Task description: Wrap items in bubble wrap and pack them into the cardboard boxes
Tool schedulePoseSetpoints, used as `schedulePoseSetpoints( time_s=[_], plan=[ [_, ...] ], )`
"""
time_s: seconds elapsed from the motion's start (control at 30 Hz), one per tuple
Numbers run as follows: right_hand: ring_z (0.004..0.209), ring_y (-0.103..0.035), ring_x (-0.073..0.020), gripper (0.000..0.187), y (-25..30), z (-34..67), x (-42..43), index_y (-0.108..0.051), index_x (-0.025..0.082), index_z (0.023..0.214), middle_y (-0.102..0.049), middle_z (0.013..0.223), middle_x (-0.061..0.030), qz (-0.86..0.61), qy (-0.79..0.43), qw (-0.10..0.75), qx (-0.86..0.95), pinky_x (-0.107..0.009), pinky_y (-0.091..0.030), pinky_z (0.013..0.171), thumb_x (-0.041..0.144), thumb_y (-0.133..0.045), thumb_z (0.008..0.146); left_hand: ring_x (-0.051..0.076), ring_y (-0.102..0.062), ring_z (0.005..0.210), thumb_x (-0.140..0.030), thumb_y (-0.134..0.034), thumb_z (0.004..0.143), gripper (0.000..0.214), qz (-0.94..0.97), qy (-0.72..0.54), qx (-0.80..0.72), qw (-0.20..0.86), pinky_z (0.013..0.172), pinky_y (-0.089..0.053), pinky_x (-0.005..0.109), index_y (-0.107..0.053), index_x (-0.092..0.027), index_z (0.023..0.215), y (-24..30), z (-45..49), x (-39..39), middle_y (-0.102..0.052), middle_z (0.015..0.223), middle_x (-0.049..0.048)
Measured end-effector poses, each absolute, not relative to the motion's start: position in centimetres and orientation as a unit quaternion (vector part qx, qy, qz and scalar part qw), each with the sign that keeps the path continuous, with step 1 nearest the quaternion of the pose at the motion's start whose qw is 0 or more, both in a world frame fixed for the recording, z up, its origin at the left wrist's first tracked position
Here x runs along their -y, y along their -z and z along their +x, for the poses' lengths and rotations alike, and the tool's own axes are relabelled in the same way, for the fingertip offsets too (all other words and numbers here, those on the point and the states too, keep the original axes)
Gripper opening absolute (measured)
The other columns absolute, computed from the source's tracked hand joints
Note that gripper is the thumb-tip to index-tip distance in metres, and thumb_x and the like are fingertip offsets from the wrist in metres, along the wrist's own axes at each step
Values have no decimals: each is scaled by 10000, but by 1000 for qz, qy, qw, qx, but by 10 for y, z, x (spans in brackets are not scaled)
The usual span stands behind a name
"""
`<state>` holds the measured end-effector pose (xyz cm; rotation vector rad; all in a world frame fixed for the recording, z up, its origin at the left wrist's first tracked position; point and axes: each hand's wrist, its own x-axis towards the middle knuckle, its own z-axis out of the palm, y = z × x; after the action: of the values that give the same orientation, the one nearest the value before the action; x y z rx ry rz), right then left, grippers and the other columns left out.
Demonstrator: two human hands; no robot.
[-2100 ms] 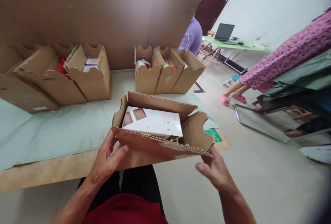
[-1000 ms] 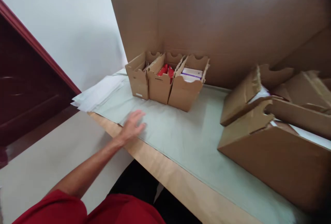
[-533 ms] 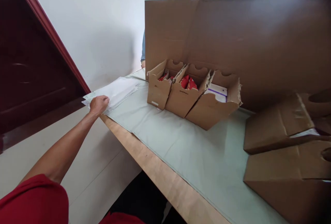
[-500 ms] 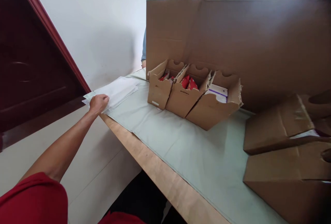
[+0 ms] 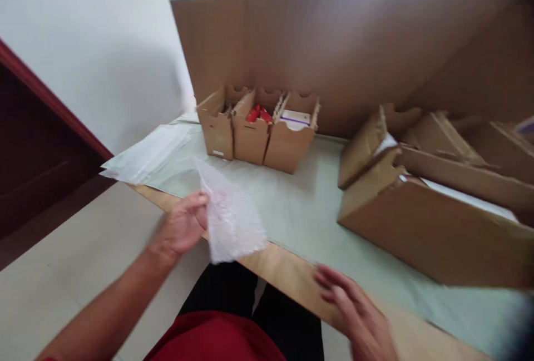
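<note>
One translucent bag (image 5: 237,224) in left hand (image 5: 183,224); label (image 5: 217,153) on leftmost box (image 5: 218,134) unreadable.

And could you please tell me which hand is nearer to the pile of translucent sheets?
Left. The left hand, holding bubble wrap, is in front and to the right of the pile; the right hand is farther right, by the table's front edge.

One left hand (image 5: 183,224), one right hand (image 5: 356,313), one bubble-wrap bag (image 5: 233,219); three cardboard boxes (image 5: 250,141) at left, at least three larger-looking boxes (image 5: 434,238) at right; two red packets (image 5: 265,115) visible.
</note>
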<state>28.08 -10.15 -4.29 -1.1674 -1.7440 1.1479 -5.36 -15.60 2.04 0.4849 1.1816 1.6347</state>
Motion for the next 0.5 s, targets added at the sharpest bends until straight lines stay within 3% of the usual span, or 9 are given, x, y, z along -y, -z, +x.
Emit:
schedulePoseSetpoints(
  time_s=[0.07,0.17,0.33,0.43,0.5],
  plan=[
    [852,-749,-301,625,46,270,108,-753,225,1140,-783,995,-141,-444,-569,344,600,-416,-623,683,759,-487,957,305,-732,1046,-359,-701,682,249,189,-639,-439,603,923,-593,459,-702,-200,873,4,8,153,-788,1002,80],
    [822,-729,-291,658,41,265,102,-761,200,1065,-782,945,-121,-406,-703,320,488,-382,-591,672,804,-620,846,239,-732,940,-357,-784,695,286,135,-585,-396,695,910,-592,412,-716,-194,920,38,82,160,-772,946,60],
    [641,-632,-165,475,33,299,84,-747,199,1011,-743,817,-35,-451,-713,301,445,-274,-504,591,555,-879,726,197,-725,863,-495,-856,717,424,195,-416,-442,770,770,-592,322,-749,-138,919,61,121,189,-759,950,98],
    [597,-578,-131,396,37,317,79,-748,181,908,-714,767,-22,-444,-693,277,496,-245,-444,545,515,-871,736,196,-733,806,-467,-739,828,330,322,-267,-493,763,740,-583,324,-752,-143,884,56,105,199,-775,911,101],
    [616,-586,-134,331,38,318,80,-744,184,907,-713,780,-19,-440,-668,283,530,-250,-450,561,491,-810,803,192,-723,755,-369,-645,896,236,442,-229,-539,679,717,-577,325,-742,-163,834,45,91,197,-763,814,74]
  ],
)
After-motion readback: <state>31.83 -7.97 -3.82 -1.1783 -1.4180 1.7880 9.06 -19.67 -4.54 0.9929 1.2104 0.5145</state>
